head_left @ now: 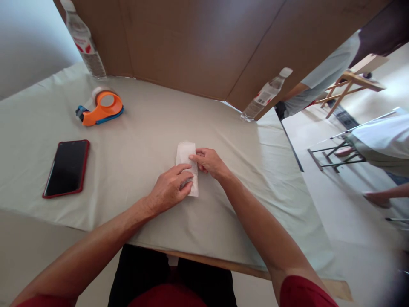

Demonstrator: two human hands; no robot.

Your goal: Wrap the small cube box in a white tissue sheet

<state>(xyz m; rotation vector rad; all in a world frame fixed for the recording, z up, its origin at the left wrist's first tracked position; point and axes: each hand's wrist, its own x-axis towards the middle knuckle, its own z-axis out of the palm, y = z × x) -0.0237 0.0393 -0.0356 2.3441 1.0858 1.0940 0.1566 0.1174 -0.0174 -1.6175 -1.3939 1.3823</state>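
Observation:
A folded white tissue (185, 152) lies lengthwise on the pale cloth-covered table (223, 204) in the middle of the view. My left hand (169, 188) rests on its near half, fingers curled and pressing the paper down. My right hand (209, 162) comes in from the right and pinches the tissue's right edge with thumb and fingers. The near end of the tissue is partly hidden under my left fingers.
A red-cased phone (67, 168) lies at left, an orange tape dispenser (102, 108) behind it. Two plastic water bottles (85, 42) (264, 94) stand against a cardboard screen (198, 42). Other people and wooden stands are at right, beyond the table edge.

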